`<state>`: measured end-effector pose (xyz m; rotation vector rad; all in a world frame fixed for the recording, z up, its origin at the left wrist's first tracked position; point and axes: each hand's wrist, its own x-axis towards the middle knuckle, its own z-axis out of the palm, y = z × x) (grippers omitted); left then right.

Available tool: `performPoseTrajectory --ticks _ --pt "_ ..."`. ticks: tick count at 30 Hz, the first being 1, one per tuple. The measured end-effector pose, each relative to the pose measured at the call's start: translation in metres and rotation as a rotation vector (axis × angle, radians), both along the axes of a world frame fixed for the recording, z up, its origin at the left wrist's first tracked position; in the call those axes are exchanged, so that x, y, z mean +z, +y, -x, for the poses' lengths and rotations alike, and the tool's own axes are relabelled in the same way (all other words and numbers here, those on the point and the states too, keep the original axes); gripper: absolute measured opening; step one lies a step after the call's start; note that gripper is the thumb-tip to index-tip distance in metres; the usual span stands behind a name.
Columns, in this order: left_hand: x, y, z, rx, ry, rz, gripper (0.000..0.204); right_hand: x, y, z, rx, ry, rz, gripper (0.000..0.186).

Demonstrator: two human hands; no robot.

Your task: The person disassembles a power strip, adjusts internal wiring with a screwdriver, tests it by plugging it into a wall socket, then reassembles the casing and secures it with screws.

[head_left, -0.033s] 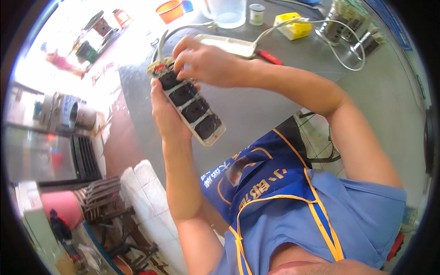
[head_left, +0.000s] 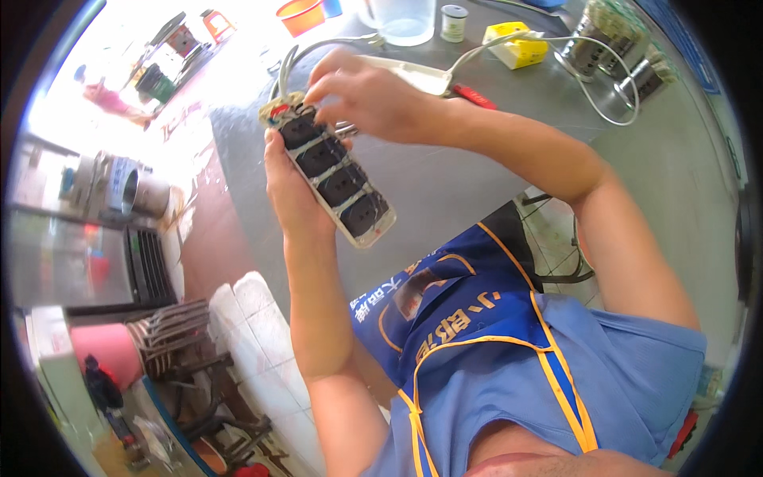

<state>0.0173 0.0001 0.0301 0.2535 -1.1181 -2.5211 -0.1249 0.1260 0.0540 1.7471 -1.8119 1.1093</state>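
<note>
My left hand (head_left: 291,191) grips an opened power strip (head_left: 340,179) from its left side, tilted above the table. Its pale housing lacks a cover on this face, showing a row of black socket blocks and thin wires, with a red part at the far end. My right hand (head_left: 373,99) hovers at that far end, fingers bent inward, slightly blurred; whatever lies between the fingertips is too small to make out. A grey cable (head_left: 288,67) runs from the strip's far end. Beyond my right hand lies a long white cover (head_left: 421,77), partly hidden, beside a red-handled object (head_left: 475,97).
The dark table (head_left: 509,147) also bears a clear plastic jug (head_left: 409,24), a small white canister (head_left: 454,25), a yellow box (head_left: 517,49) with a white cord (head_left: 592,115), and several metal cans (head_left: 640,79). An orange tub (head_left: 301,17) stands far left. Stools and a pink bucket (head_left: 103,350) are at left.
The view has shifted slightly. My right hand is still at the strip's far end, its fingers moved a little; my left hand keeps its hold.
</note>
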Motion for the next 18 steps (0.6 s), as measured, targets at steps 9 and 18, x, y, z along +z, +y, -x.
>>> performPoseTrajectory --ticks 9,18 --pt "0.006 -0.002 0.003 0.015 -0.012 -0.039 0.052 0.010 0.008 0.001 -0.016 0.214 -0.002 0.016" --pt "0.000 -0.001 0.005 -0.010 -0.001 -0.026 0.046 0.015 0.001 -0.001 -0.088 0.354 -0.181 0.016"
